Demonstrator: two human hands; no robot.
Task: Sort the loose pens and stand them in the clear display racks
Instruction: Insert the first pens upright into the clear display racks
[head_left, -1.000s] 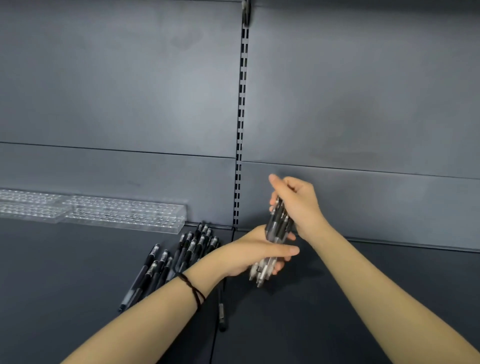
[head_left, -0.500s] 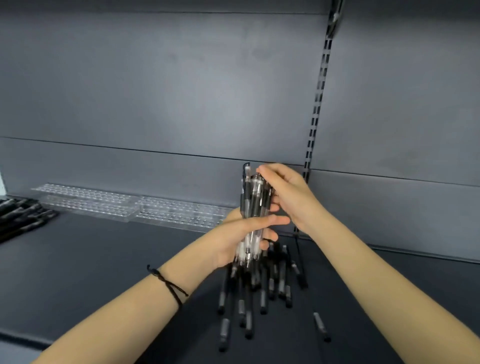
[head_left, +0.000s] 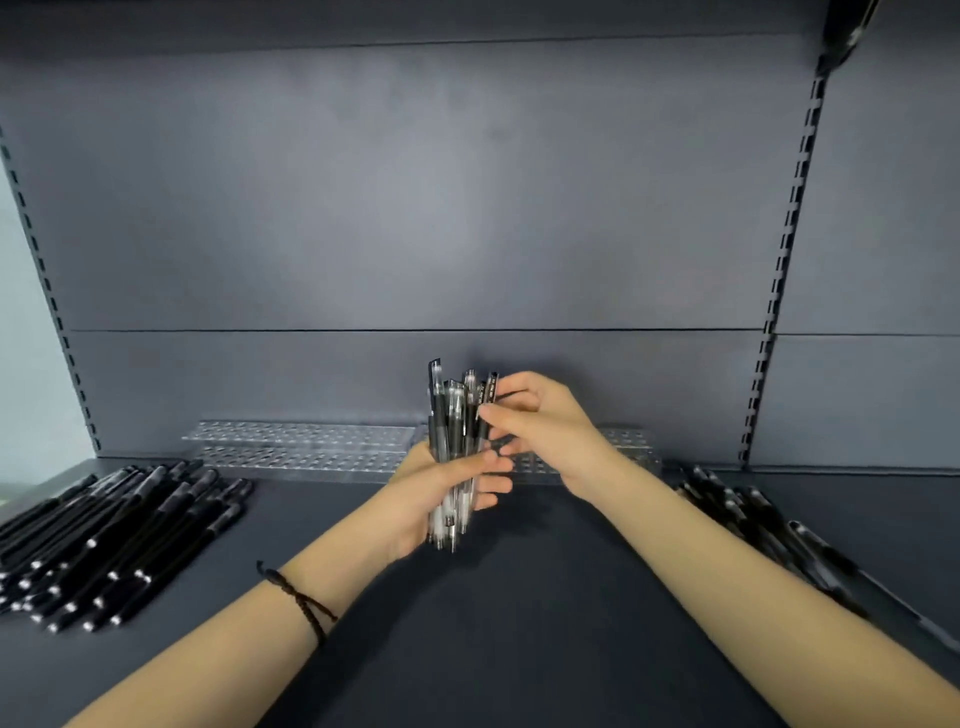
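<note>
A shop: one bay of retail display shelving, set up for stationery.
A dark grey metal back panel (head_left: 415, 208) stands between slotted uprights (head_left: 785, 260) of the kind shop shelves hook into. Along the back edge of the shelf (head_left: 545, 649) run clear perforated display racks (head_left: 296, 441). Many identical black pens (head_left: 119, 540) lie in bulk heaps near its left and right edges.
</note>
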